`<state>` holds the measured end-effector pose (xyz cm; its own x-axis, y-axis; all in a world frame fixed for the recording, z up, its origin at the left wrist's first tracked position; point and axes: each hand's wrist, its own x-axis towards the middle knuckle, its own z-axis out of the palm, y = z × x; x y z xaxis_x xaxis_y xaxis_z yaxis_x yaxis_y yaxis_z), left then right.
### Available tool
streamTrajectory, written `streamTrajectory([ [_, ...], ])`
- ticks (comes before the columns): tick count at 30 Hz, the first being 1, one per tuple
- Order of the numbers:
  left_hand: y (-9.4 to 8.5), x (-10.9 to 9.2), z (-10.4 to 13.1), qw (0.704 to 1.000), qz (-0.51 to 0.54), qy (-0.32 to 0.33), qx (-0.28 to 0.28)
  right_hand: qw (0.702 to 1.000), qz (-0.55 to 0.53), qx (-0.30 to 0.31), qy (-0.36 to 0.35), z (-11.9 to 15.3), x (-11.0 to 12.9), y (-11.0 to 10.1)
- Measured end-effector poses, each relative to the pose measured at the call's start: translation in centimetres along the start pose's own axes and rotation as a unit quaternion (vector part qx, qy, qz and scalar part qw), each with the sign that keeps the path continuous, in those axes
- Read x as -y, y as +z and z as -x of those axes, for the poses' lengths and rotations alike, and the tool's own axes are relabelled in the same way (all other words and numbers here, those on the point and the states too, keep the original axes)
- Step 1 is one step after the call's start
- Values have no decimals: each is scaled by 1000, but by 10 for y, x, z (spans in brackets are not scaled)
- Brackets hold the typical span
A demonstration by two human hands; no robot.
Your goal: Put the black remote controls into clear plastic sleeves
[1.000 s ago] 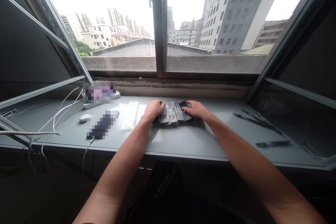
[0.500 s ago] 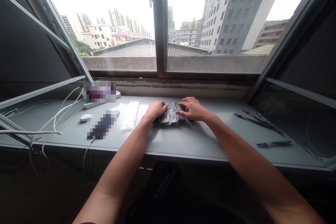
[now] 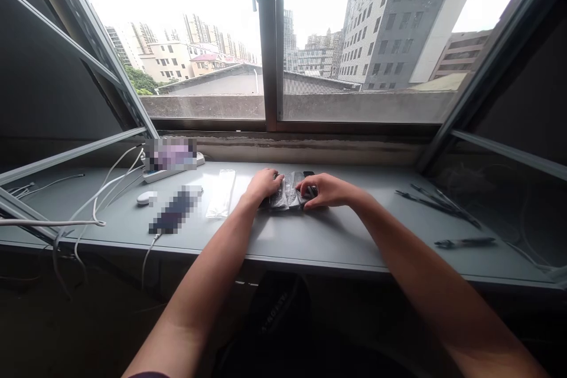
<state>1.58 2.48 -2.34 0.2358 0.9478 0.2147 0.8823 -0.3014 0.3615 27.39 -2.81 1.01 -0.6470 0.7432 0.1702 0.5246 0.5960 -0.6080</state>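
A flat, dark item in crinkled clear plastic (image 3: 291,191) lies on the desk in front of me; its exact kind is hard to make out. My left hand (image 3: 264,183) rests on its left end, fingers curled over the edge. At the right end, the thumb and forefinger of my right hand (image 3: 330,189) curve round the edge in a C-shape. Part of the dark surface shows between them, and a black corner sticks up behind that hand. Both palms hide the item's ends.
Left of my arm lies a clear plastic sleeve (image 3: 221,194). Farther left are a blurred-out dark device (image 3: 175,211) with a white cable, a small white round object (image 3: 144,198) and a power strip (image 3: 155,176). Pens (image 3: 465,243) lie on the right. A metal frame (image 3: 133,100) stands before the window.
My right hand has shifted lower along the item's right end and turned, its thumb now nearer me. The left hand has stayed in place.
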Motion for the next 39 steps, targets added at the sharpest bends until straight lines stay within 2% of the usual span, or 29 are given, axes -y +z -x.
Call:
streamTrajectory([
  [9,2,1,-2,1000,12,-10,-17,999,4,1,-41,-7,-1,5],
  [13,1,-3,-5,996,25,-19,-83,998,-33,-42,-29,-5,1,2],
  [18,-4,-14,-1,983,135,41,-119,988,-109,-106,-24,-4,10,0],
  [22,-3,-23,3,976,184,69,-99,977,-130,-169,-22,-8,8,5],
  [25,-1,-24,4,973,202,88,-71,972,-151,-183,-4,-12,2,14],
  [28,2,-22,4,975,198,76,-64,972,-155,-177,14,-15,-2,23],
  [32,5,-19,4,978,188,68,-58,973,-145,-180,-2,-17,-1,33],
  [37,5,-18,4,976,198,51,-75,966,-159,-204,1,-18,2,38],
  [39,4,-19,4,974,216,30,-65,963,-165,-214,7,-19,3,39],
])
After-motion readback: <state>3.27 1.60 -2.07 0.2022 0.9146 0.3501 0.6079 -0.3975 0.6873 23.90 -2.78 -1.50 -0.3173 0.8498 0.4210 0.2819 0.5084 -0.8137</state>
